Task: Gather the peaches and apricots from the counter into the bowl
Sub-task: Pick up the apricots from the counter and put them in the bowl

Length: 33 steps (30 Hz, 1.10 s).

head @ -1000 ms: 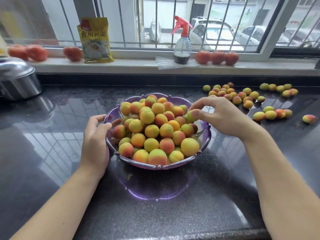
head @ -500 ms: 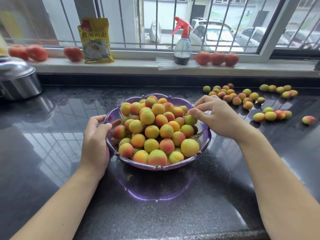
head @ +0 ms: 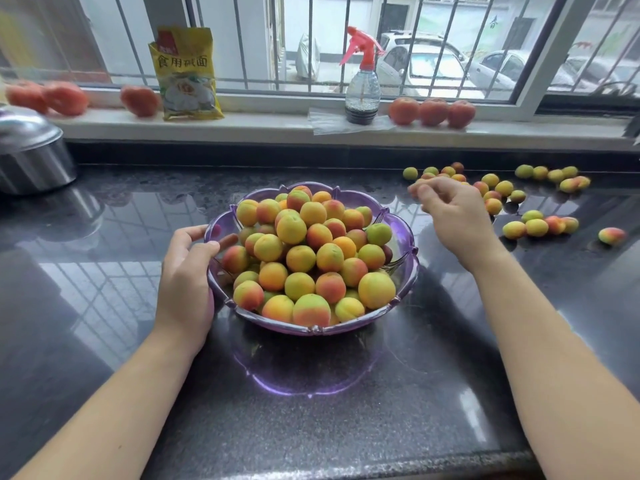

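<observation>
Right hand (head: 450,216) has left the bowl (head: 410,237), now up-right of it over the counter (head: 311,427), fingers loosely curled, empty. Left hand (head: 188,268) unchanged, gripping the bowl's left rim. Bowl heaped; loose apricots (head: 526,228) right of it.

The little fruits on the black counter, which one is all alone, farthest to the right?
The red-and-green fruit at the far right. It sits by itself on the black counter, apart from the row of four fruits left of it.
</observation>
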Motion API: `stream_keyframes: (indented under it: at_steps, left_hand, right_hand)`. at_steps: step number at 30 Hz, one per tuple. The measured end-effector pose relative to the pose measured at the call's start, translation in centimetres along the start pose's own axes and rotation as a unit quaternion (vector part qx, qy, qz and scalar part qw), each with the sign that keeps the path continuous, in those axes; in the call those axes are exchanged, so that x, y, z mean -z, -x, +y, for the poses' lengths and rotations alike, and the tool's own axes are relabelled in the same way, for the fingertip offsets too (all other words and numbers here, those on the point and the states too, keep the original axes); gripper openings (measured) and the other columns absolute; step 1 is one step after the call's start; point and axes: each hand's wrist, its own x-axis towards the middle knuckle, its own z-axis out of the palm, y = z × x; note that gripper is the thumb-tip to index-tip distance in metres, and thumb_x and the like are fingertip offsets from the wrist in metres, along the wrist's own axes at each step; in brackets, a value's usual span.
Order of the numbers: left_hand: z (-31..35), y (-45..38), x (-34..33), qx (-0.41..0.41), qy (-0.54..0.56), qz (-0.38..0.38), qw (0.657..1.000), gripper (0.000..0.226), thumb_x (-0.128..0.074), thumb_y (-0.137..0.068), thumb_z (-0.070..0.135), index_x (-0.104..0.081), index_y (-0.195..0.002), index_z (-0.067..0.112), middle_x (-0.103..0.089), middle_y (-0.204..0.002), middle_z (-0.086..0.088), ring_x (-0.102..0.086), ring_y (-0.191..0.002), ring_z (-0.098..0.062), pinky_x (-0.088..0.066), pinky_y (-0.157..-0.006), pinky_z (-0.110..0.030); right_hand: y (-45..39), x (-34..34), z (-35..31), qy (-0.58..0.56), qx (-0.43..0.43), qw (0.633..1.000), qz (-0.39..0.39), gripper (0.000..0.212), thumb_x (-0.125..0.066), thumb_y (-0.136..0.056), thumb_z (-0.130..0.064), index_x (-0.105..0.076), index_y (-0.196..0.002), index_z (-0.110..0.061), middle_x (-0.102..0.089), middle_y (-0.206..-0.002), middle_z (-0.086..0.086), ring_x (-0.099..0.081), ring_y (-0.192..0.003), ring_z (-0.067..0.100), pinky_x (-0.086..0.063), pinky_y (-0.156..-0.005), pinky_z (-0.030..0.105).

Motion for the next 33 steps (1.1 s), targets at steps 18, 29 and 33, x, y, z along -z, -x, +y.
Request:
stream_keyframes:
  at_steps: [18,29,33]
  left_hand:
    - [0.2,-0.2,-0.5,-0.017,-0.019,0.019,1.0,0.02,-0.044,-0.103,0.002,-0.059,-0.101,0.015,-0.074,-0.07,0.009,-0.071,-0.066,-0.004,-0.055,-0.055,-0.018]
    - [0.0,-0.2,-0.7,-0.023,-0.022,0.019,0.999,0.019,-0.042,-0.103,-0.001,-0.058,-0.107,0.007,-0.073,-0.067,0.012,-0.07,-0.065,0.0,-0.054,-0.056,-0.016]
    - [0.0,-0.1,-0.6,-0.022,-0.031,0.022,0.999,0.018,-0.042,-0.103,0.001,-0.057,-0.113,0.004,-0.072,-0.067,0.012,-0.07,-0.065,0.0,-0.053,-0.055,-0.016]
  right_hand:
    - [-8.0,-2.2,7.9,0.441,-0.03,0.887,-0.13,0.051,-0.041,-0.102,-0.035,-0.038,-0.152,-0.029,-0.02,-0.166,0.003,-0.042,-0.137,0.042,-0.042,-0.104,0.051]
    - [-9.1,-2.2,9.6,0.409,-0.069,0.909,-0.028,0.035,-0.049,-0.101,-0.029,-0.052,-0.134,-0.02,-0.035,-0.14,0.015,-0.053,-0.114,0.045,-0.046,-0.094,0.05]
    - [-9.1,-2.4,9.7,0.405,-0.052,0.913,0.004,0.028,-0.05,-0.101,-0.022,-0.053,-0.128,-0.015,-0.04,-0.135,0.017,-0.055,-0.108,0.044,-0.044,-0.085,0.045]
